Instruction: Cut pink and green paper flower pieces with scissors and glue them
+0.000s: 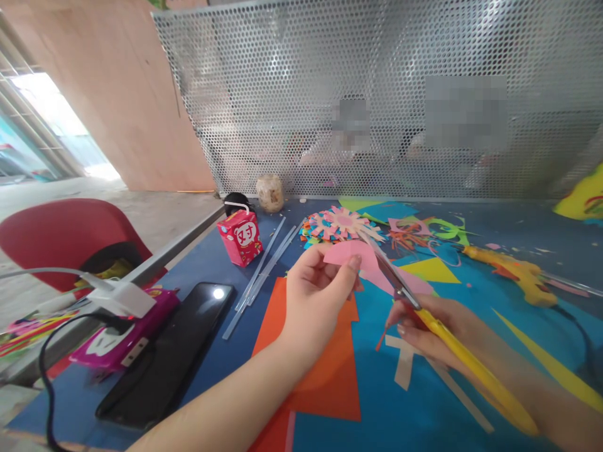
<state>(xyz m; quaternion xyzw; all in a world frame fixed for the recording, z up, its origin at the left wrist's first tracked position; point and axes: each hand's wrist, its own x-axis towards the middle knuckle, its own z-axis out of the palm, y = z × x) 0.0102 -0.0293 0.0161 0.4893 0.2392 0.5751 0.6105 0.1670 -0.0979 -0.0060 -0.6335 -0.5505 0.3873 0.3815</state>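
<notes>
We see the left hand above the blue worktop, fingers pinched on a curved pink paper cutout, which is held up just over a flat orange paper sheet. Right hand has its fingers wrapped round the yellow-handled scissors, blades lying across the cutout; can't tell how far they're parted. Behind it: layered multicolour paper flower. Right: yellow hot-glue gun. Left: red drink carton, black phone
</notes>
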